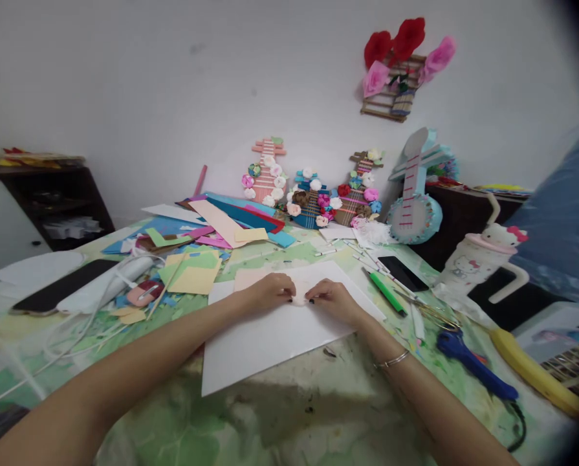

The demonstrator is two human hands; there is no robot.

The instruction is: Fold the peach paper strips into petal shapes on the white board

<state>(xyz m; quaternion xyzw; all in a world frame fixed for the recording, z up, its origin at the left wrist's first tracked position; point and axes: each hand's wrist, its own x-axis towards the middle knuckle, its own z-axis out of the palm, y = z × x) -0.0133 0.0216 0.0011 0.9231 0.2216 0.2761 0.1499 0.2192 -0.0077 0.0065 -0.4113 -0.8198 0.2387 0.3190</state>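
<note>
A small pale pink paper piece (pixel 299 296) lies between my two hands over white sheets (pixel 264 343). My left hand (pixel 273 290) pinches its left side, fingers curled together. My right hand (pixel 332 299) grips the right side in the same way, with a bracelet on that wrist. Under and behind my left hand, a larger pale pink sheet (pixel 250 277) rests on the white paper. The exact shape of the small piece is partly hidden by my fingers.
Coloured paper scraps (pixel 195 272), a power strip (pixel 105 288) and a phone (pixel 66 285) are at the left. At the right are a green marker (pixel 387 294), scissors (pixel 432 312), a blue glue gun (pixel 476 366), a banana (pixel 536 372) and a cup (pixel 478 259). Flowered crafts (pixel 308 210) stand behind.
</note>
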